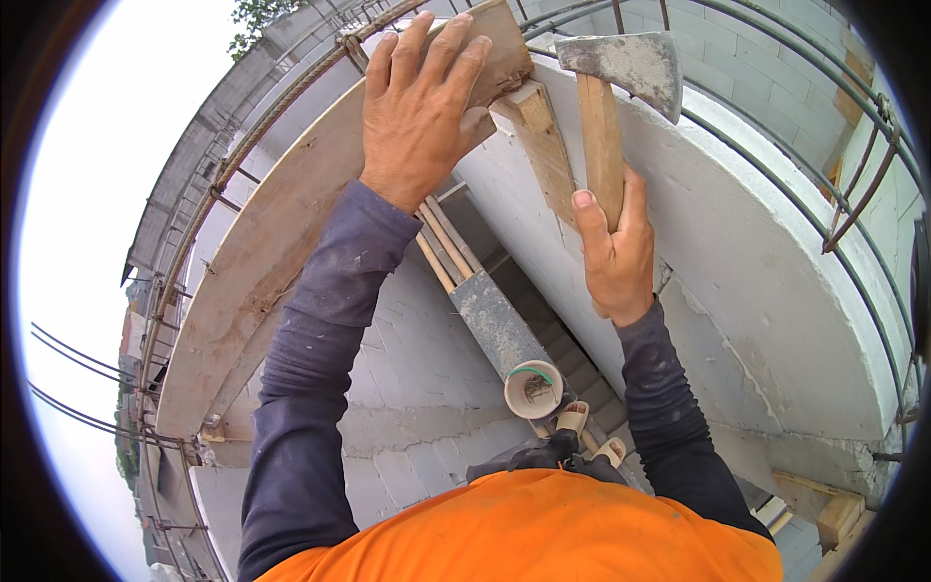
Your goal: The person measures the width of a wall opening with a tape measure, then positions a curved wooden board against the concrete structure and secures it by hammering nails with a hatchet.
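Observation:
My right hand (pixel 621 247) is wrapped round the wooden handle of a hatchet (pixel 626 70), whose worn grey head points up. My left hand (pixel 419 107) lies on the upper end of a long wooden board (pixel 281 218), fingers stretched out and slightly apart. This board runs down to the lower left along the wall. Just right of my left hand, a short wooden block (pixel 533 105) sits at the top of a timber strip (pixel 548 160) against the white wall (pixel 756 213). The hatchet head is apart from the board and the block.
Steel reinforcing bars (pixel 776 34) curve along the wall tops on both sides. Below me a narrow plank (pixel 499 320) spans the gap, with a bucket (pixel 533 390) on it beside my sandalled feet. Stair steps (pixel 577 373) show deeper down. Timber pieces (pixel 839 519) lie at the lower right.

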Tool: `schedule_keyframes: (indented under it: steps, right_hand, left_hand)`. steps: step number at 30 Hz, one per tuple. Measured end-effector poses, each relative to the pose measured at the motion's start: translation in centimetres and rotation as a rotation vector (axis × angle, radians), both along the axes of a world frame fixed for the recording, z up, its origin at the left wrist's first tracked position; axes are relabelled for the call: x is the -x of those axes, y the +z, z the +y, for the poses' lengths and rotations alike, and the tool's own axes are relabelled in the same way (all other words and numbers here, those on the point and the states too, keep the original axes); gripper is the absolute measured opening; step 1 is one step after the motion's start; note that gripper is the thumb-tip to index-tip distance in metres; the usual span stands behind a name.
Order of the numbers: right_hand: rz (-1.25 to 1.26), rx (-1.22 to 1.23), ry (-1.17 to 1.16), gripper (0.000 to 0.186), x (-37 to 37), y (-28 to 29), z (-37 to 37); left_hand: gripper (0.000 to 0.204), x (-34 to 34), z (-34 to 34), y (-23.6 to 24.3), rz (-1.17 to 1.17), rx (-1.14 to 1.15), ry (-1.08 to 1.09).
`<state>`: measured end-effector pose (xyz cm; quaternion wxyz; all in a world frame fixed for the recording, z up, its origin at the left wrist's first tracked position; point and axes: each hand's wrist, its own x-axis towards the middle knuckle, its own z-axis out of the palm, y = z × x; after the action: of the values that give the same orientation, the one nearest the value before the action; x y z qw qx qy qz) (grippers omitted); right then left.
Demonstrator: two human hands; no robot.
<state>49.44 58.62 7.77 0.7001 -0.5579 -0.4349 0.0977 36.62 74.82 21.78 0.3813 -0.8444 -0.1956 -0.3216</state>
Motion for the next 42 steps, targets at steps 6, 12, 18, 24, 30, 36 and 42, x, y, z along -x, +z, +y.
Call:
schedule_keyframes:
  steps: [6,12,18,24,30,36,42]
  right_hand:
    - [0.012,0.006,0.027,0.054,0.5,-0.6,0.8]
    - [-0.030,0.029,0.046,0.054,0.8,-1.0,1.1]
    - [-0.094,-0.076,-0.012,0.054,1.3,-2.3,2.8]
    - [0.008,-0.033,0.045,0.055,1.2,-2.3,2.9]
    - [-0.010,-0.036,0.012,0.054,2.0,-2.5,3.0]
    - [0.045,-0.094,-0.049,0.054,2.6,-3.6,4.4]
    - [0.077,-0.050,0.013,0.052,2.6,-2.9,3.6]
  left_hand:
    - [0.053,-0.2,0.5,-0.9,0.093,-0.047,-0.039]
    - [0.034,-0.7,1.4,-1.2,0.087,-0.111,-0.025]
    - [0.027,-0.5,0.9,-0.8,0.113,-0.078,-0.046]
    - [0.019,-1.2,0.1,-0.4,0.081,-0.096,-0.070]
    - [0.008,-1.6,0.7,-1.0,-0.008,-0.117,-0.074]
    - [0.006,-2.1,0.7,-0.8,-0.019,-0.116,-0.104]
    - [0.005,-1.3,1.5,-1.3,-0.027,-0.089,-0.080]
